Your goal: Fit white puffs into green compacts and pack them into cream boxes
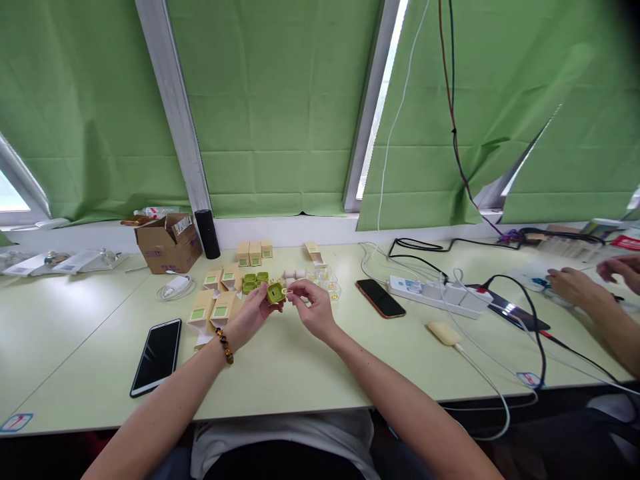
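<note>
My left hand, with a beaded bracelet at the wrist, is closed around a small green square case held above the table. The case's hollow side faces up. At its right edge, my right hand pinches a small pale ring-like piece, too small to name surely. Behind the case are several more green cases in a cluster. Kraft paper boxes with green labels lie left of my hands. Clear plastic pieces with yellow centres and pale rolls sit just beyond my right hand.
Phones lie at left and right. A power strip with tangled cables and a cream device are farther right. A cardboard box and black cylinder stand at back left. Another person's hands work at far right.
</note>
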Motion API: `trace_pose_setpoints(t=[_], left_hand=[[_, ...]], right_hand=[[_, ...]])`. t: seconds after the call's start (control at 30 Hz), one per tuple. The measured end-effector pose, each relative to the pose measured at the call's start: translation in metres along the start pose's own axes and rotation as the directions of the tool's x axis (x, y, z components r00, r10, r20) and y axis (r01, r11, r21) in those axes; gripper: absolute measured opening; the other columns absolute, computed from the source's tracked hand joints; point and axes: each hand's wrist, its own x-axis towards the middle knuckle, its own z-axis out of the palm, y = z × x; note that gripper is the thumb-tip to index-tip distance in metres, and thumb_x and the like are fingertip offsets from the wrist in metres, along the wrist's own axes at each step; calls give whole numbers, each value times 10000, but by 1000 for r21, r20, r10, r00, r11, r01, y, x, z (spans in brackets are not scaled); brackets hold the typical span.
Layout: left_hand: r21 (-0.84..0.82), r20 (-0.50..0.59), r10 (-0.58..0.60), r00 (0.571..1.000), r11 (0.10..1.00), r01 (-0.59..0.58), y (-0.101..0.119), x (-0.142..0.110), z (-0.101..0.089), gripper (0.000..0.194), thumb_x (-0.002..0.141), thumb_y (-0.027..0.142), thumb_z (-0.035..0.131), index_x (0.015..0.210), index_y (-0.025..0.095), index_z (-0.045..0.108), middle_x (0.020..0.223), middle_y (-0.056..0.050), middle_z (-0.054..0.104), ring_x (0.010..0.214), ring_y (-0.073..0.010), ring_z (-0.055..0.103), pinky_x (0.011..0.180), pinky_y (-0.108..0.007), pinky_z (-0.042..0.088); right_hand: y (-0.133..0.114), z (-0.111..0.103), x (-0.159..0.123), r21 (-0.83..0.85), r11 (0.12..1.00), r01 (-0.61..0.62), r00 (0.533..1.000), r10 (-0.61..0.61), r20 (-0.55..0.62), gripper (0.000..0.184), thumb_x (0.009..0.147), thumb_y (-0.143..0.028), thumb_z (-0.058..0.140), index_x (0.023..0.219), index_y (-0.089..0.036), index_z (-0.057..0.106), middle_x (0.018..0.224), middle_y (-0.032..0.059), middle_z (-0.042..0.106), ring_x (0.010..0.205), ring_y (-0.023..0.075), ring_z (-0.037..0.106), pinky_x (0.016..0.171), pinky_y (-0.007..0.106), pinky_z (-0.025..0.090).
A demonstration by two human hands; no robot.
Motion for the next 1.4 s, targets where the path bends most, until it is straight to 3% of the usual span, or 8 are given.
trace_pose_setpoints(t=[0.1,0.27,0.5,0.73,1.0,1.4], left_hand=[[33,25,5,1000,999,-6,-1,0,0,449,953,579,670,946,135,737,904,-90,704,768,-161,634,743,-306,537],[86,21,-4,1000,996,2,-2,0,2,480,909,617,704,861,139,717,849,-76,696,731,-164,618,715,-324,534],[123,25,-25,999,992,21,-2,-1,3,510,869,641,735,885,131,721,847,-77,695,779,-172,642,705,-294,522],[175,57,-20,998,984,10,-4,0,2,517,851,648,749,820,135,696,804,-61,647,724,-145,579,702,-281,509],[234,66,-26,997,972,9,-5,2,1,590,798,711,760,791,129,663,804,-51,610,743,-136,530,691,-266,482],[355,129,-46,991,935,-2,-9,6,-7,659,760,791,729,670,161,559,696,-8,521,681,-138,490,680,-294,452]], right_hand=[[4,-2,-1,-150,980,133,990,-126,59,141,963,-321,646,1055,-276,742,975,85,735,835,238,664,822,438,589],[14,-4,-3,-290,919,269,957,-223,184,235,1013,-264,525,1106,-274,740,1074,126,734,1021,280,678,892,469,584],[16,-5,-3,-415,841,347,928,-244,282,256,1020,-248,496,1095,-255,740,1050,132,732,950,270,653,837,435,546],[15,-3,-2,-617,657,433,901,-338,271,254,1026,-232,508,958,-232,753,939,103,659,860,227,567,731,362,427],[13,-1,1,-671,518,530,826,-496,268,206,983,-158,584,813,-195,693,800,52,565,755,191,473,654,343,329],[15,-4,2,-650,460,605,777,-517,358,232,981,-152,595,772,-204,681,721,44,551,770,212,457,678,376,314]])
